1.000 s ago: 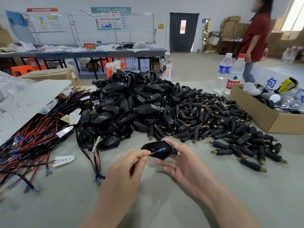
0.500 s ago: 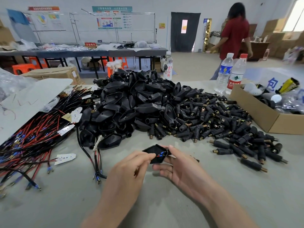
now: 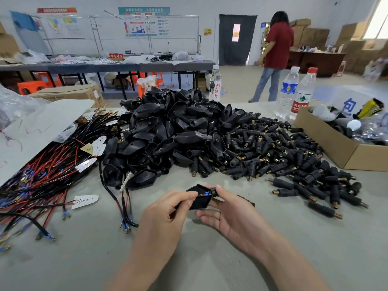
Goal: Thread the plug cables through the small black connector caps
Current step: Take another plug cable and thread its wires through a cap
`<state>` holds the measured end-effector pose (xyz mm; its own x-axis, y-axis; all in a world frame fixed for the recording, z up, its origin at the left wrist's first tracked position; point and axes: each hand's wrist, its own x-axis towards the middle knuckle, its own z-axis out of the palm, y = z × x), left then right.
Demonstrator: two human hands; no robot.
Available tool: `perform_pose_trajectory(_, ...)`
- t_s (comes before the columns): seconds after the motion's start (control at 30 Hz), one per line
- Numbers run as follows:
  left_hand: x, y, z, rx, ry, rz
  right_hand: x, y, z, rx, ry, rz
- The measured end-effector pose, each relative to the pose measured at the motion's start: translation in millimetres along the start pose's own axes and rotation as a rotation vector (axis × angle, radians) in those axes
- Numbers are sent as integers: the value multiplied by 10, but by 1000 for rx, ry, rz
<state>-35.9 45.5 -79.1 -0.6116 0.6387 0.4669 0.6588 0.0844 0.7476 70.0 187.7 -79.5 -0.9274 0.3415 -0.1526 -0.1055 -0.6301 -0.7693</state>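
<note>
It's a busy workshop, long tables against the back wall and someone in a red shirt walking off, and in front of me a grey-covered bench heaped with parts. The person's right hand grips one black cap just above the bench, thumb on its narrow neck and fingers underneath. The left hand pinches a cable, whose blue-sleeved ends sit inside the cap's open hollow, pointing at the neck.

My worry is those ends. There look to be two, and if they splay they'll likely catch on the inner wall and miss the neck hole. Pushing from behind the tips could also buckle the wire. The cap might swivel too, held mostly at one end.

Room is best toward the person, where the bench is bare. The near edge is out of sight. Behind the hands the pile of caps and the heap of small connectors come near, and the round connectors would probably roll if nudged. A loose cable lies just beside the left wrist and could be dragged. The cable bundle fills the left, and the cardboard box sits well apart on the right.
</note>
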Motion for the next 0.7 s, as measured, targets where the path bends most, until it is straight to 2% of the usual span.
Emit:
perform_pose_trajectory(0.1,2,10,-11,58,-16,23,-13,-15,19,-8,6,-18)
perform_pose_trajectory(0.3,9,-12,2,129,19,-54,-37,9,34,-61,-18,-45)
perform_pose_trajectory(0.7,-11,18,-1,123,10,67,-37,3,65,51,39,-14)
